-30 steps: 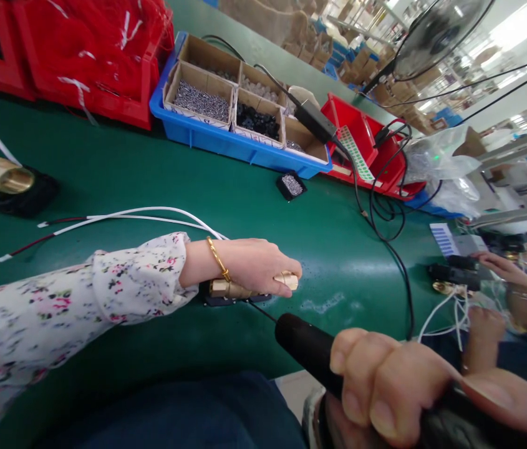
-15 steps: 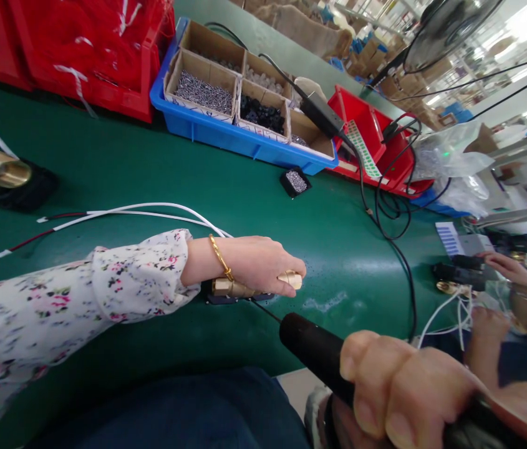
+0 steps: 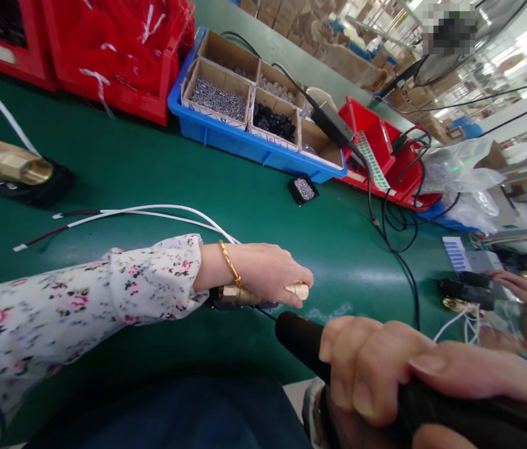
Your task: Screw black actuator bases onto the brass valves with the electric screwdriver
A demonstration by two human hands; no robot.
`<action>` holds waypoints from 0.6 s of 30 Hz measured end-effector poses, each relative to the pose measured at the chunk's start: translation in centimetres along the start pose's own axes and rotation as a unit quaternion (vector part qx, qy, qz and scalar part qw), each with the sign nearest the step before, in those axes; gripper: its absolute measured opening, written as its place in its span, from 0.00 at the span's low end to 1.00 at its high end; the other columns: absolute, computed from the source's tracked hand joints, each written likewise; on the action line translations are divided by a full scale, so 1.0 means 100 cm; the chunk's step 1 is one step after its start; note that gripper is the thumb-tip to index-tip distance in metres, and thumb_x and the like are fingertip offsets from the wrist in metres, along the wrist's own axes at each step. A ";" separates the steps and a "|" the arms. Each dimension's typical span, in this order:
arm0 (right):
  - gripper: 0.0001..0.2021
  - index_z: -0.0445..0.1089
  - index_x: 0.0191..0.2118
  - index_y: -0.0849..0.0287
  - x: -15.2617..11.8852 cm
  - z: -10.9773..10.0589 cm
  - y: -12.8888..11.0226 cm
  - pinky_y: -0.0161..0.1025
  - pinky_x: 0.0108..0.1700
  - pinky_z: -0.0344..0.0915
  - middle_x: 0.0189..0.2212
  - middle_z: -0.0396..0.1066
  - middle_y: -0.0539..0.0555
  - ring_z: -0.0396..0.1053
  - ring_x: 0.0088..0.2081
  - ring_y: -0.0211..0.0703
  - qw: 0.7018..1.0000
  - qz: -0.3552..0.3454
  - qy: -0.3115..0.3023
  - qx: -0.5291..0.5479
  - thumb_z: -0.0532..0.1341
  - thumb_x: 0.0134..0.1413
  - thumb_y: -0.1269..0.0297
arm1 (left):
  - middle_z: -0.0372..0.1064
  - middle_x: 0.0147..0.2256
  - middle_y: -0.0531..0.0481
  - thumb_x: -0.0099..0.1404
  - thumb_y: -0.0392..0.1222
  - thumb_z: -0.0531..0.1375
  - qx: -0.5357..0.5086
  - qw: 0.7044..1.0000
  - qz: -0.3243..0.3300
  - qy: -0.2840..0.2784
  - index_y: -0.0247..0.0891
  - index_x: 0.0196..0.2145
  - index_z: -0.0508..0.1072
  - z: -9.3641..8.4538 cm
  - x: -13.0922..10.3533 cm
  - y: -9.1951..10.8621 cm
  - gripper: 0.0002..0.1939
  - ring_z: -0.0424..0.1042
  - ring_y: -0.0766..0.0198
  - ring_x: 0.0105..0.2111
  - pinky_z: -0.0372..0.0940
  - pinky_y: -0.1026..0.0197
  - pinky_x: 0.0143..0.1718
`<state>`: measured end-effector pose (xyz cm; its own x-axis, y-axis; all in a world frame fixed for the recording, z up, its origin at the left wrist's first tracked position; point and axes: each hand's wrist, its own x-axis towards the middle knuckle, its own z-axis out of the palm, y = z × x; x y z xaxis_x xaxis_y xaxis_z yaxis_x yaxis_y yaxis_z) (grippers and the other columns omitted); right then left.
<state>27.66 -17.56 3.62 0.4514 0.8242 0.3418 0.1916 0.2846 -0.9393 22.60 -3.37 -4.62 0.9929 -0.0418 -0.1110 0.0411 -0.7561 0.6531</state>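
At the far left a large brass tube (image 3: 8,163) lies on a black base (image 3: 29,190) on the green tabletop (image 3: 160,168), and just right of it white wires (image 3: 136,213) trail toward the person's left hand (image 3: 263,274). That hand lies palm down with its fingers (image 3: 298,298) closed over a small brass fitting (image 3: 244,294), pinning it on a dark holder (image 3: 226,305) near the tabletop's front edge; only the fitting's two ends show from under the hand. Right of it, the right hand (image 3: 385,374) is wrapped tightly around a black powered driver (image 3: 305,343), whose thin bit points toward the fitting with its tip just short of the left hand. The step in hand looks like fastening at the fitting: part steadied, tool lined up. The next move would call for setting the bit squarely on its mark while the left hand stays firm. Behind, a blue tray (image 3: 244,142) holds cardboard boxes of screws (image 3: 219,98), and at the far right another person's hand (image 3: 520,290) works apart.
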 end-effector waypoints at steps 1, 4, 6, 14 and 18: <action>0.07 0.65 0.41 0.56 0.003 -0.001 0.000 0.39 0.22 0.65 0.19 0.65 0.46 0.62 0.17 0.35 1.000 0.008 -0.024 0.001 0.61 0.60 0.61 | 0.73 0.34 0.51 0.65 0.52 0.55 0.002 1.000 0.004 0.001 0.46 0.46 0.69 0.000 0.000 0.000 0.14 0.71 0.57 0.33 0.54 0.63 0.27; 0.11 0.65 0.43 0.55 0.008 -0.008 0.002 0.41 0.24 0.68 0.21 0.67 0.47 0.66 0.20 0.38 0.994 -0.002 -0.111 -0.004 0.65 0.56 0.63 | 0.73 0.34 0.50 0.65 0.52 0.55 0.003 1.000 0.004 0.003 0.46 0.46 0.69 0.001 0.000 0.000 0.15 0.71 0.57 0.33 0.55 0.63 0.27; 0.14 0.65 0.42 0.54 0.009 -0.012 0.002 0.41 0.25 0.68 0.21 0.66 0.47 0.67 0.22 0.40 0.995 -0.008 -0.101 -0.001 0.67 0.53 0.60 | 0.73 0.34 0.50 0.65 0.51 0.55 0.002 1.000 -0.004 0.004 0.46 0.46 0.69 0.001 -0.001 0.001 0.14 0.72 0.57 0.33 0.55 0.63 0.27; 0.18 0.65 0.38 0.51 0.000 0.003 -0.006 0.42 0.26 0.67 0.22 0.63 0.48 0.68 0.26 0.44 0.998 -0.017 -0.056 -0.003 0.70 0.45 0.50 | 0.73 0.38 0.50 0.66 0.51 0.55 0.007 1.000 -0.014 0.012 0.48 0.53 0.65 -0.004 -0.006 0.004 0.18 0.72 0.57 0.36 0.60 0.62 0.32; 0.15 0.66 0.38 0.50 -0.002 -0.002 -0.004 0.38 0.22 0.64 0.19 0.62 0.46 0.64 0.20 0.39 0.997 -0.022 -0.070 0.017 0.68 0.49 0.51 | 0.69 0.43 0.46 0.67 0.47 0.55 0.037 0.996 0.027 0.080 0.39 0.43 0.70 -0.018 -0.032 0.007 0.12 0.67 0.57 0.42 0.61 0.60 0.41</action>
<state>27.69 -17.99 3.90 0.3172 0.8702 0.3770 0.1771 0.3362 -0.9250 19.68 -2.62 -2.49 0.9987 0.0159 0.0476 -0.0157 -0.8021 0.5969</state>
